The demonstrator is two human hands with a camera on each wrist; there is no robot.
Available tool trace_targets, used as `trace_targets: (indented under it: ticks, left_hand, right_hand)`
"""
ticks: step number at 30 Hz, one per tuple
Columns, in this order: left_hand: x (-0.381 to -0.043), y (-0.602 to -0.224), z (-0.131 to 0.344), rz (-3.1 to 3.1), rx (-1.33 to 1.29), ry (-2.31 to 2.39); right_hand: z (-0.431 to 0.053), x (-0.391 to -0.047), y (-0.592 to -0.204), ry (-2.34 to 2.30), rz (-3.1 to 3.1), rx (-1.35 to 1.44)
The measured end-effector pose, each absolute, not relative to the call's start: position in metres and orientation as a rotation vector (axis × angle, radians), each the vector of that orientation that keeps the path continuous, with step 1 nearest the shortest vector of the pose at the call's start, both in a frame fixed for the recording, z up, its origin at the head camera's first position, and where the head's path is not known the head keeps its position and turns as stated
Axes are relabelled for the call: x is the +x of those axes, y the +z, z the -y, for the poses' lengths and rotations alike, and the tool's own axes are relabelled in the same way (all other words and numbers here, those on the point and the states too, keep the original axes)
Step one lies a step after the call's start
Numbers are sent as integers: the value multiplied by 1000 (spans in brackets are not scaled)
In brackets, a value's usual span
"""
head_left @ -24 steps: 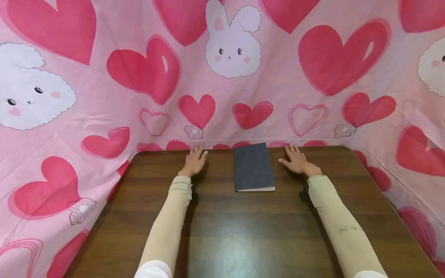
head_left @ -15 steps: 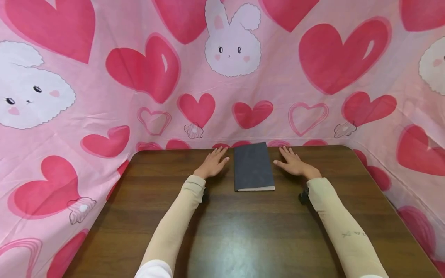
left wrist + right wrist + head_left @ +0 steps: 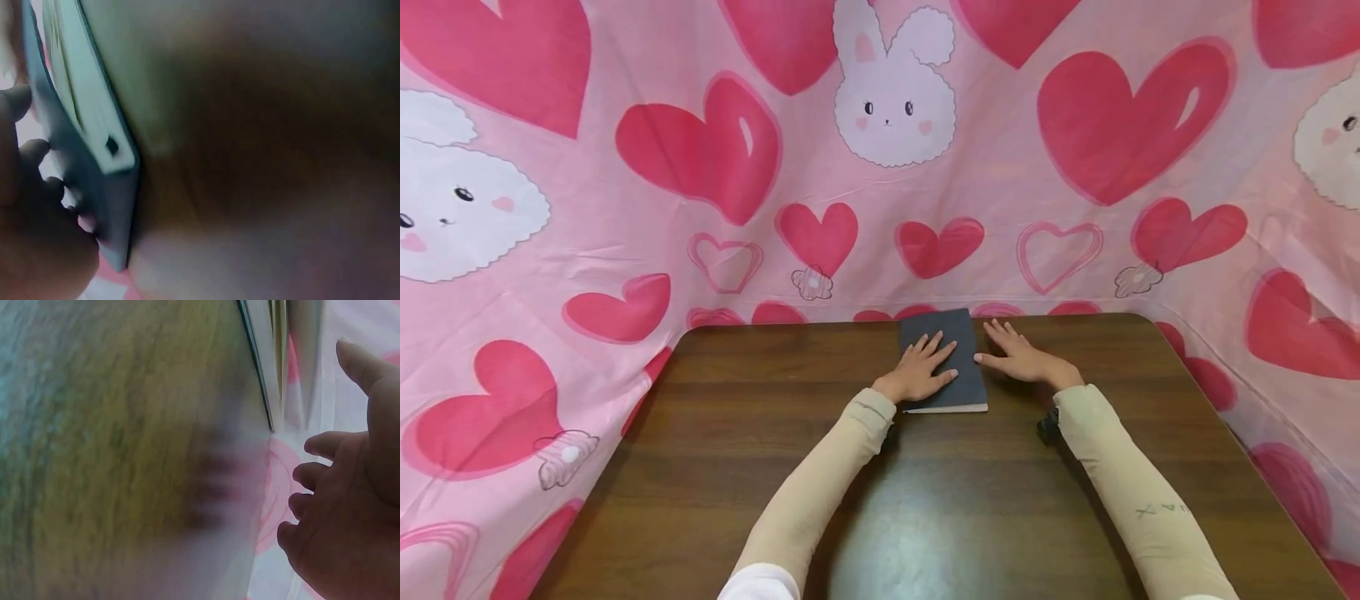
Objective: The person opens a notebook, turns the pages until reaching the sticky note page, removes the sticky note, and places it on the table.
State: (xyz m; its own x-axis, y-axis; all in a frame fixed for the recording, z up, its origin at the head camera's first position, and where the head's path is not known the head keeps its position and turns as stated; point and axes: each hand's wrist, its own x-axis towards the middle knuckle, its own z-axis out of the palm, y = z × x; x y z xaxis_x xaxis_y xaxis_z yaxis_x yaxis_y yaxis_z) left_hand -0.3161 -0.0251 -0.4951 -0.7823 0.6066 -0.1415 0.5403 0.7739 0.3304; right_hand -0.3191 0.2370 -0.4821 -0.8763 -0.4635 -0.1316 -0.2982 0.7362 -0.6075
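Note:
A dark grey notebook (image 3: 962,383) lies closed at the back edge of the wooden table, its white page edges facing the person. Over its cover the left hand (image 3: 919,371) is spread, fingers extended and apart. In the left wrist view the left hand (image 3: 37,206) shows beside the notebook's cover (image 3: 112,206), near its spine corner. Just off the notebook's right side is the right hand (image 3: 1018,358), fingers straight and thumb pointing toward the cover. The right wrist view has the right hand (image 3: 350,469) with nothing in it, apart from the page edges (image 3: 265,362).
The brown wooden table (image 3: 737,467) has rounded back corners. A pink cloth (image 3: 737,167) printed with hearts and rabbits hangs behind the table and along both sides. Dark wrist cameras sit under both sleeves.
The left hand has moved right, from the bare table left of the notebook to over its cover. The right hand has shifted slightly left, closer to the notebook's right side.

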Motion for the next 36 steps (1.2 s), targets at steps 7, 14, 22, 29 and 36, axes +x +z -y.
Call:
trace_targets:
  ticks: [7, 14, 22, 29, 36]
  left_hand:
    - [-312, -499, 25, -2710, 794, 231]
    - [-318, -503, 21, -2671, 767, 208]
    - [-309, -499, 19, -2713, 811, 241]
    - [-306, -490, 16, -2702, 826, 262]
    - [-310, -486, 15, -2701, 817, 277]
  right_hand:
    - [-227, -323, -486, -797, -2607, -670]
    - [-227, -324, -484, -792, -2534, -690]
    - [-235, -326, -488, -764, -2504, -712]
    - [-241, -325, -490, -816, -2526, -741]
    - [-242, -326, -488, -846, -2517, -740]
